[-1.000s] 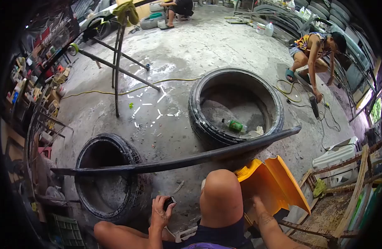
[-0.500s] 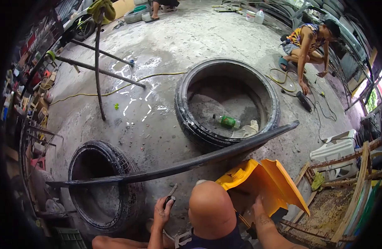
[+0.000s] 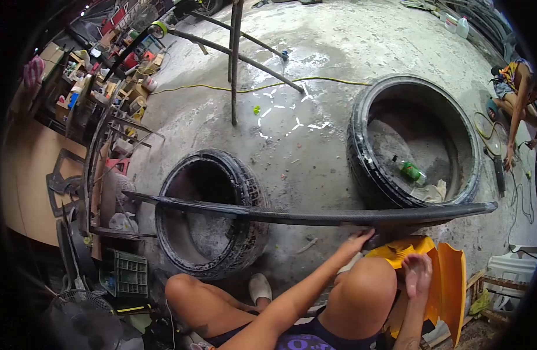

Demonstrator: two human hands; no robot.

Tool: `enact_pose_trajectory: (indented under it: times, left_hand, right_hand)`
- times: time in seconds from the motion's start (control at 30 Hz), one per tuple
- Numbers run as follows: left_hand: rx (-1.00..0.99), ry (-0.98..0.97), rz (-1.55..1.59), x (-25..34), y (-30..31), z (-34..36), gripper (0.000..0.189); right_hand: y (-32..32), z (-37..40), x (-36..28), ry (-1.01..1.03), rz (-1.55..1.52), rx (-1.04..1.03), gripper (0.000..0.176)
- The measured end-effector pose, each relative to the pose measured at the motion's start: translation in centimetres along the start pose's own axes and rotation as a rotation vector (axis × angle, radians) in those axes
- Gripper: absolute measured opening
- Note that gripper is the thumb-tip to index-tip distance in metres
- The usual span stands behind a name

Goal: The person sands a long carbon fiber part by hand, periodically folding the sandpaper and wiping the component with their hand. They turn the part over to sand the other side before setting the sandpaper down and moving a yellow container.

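Observation:
A long black strip with a woven-looking surface (image 3: 315,216) lies across the two upright-walled tires, the smaller one (image 3: 245,192) on the left and the larger one (image 3: 356,151) on the right. My left hand (image 3: 356,242) reaches across to the strip's near edge, right of its middle. Its fingers are smeared and partly hidden, so any object in them cannot be made out. Beside my right knee, my right hand (image 3: 418,273) is raised with fingers apart and nothing visible in it. Behind that hand stands a bent orange panel (image 3: 449,280).
A green-labelled bottle (image 3: 412,172) lies inside the larger tire. Wooden poles (image 3: 236,64) and a yellow hose (image 3: 207,86) are farther off. A crouching person (image 3: 516,93) handles a cable at the right. A green crate (image 3: 131,274) stands at left, a white plastic chair (image 3: 510,268) at right.
My view has turned left. My left hand has moved from beside my knee to the strip; the small black object it held no longer shows. My right hand has risen from behind the orange panel.

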State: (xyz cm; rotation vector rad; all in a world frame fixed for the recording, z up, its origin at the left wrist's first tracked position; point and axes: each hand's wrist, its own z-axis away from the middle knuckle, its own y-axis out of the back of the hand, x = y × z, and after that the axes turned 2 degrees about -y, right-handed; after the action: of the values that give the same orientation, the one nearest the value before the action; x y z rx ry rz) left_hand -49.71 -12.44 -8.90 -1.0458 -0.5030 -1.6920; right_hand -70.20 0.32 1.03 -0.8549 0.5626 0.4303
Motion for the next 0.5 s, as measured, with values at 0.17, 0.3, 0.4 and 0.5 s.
enact_pose_trajectory:
  times: [0.17,0.3,0.4,0.5]
  left_hand:
    - [-0.537,0.187,0.615,-2.6,0.9,-0.8,0.051]
    - [-0.18,0.008,0.599,3.4,3.7,7.0,0.044]
    - [0.092,0.335,0.575,-1.0,9.9,4.5,0.045]
    - [0.316,0.215,0.435,-6.8,18.1,6.7,0.027]
  right_hand:
    - [-8.6,-5.2,3.2,-0.291,0.628,-0.468,0.03]
    - [-10.8,-5.3,2.1,0.104,1.029,-0.427,0.023]
    - [-6.6,-2.8,0.1,0.453,1.011,-0.095,0.018]
    - [-0.8,0.5,-1.0,0.561,1.004,0.295,0.02]
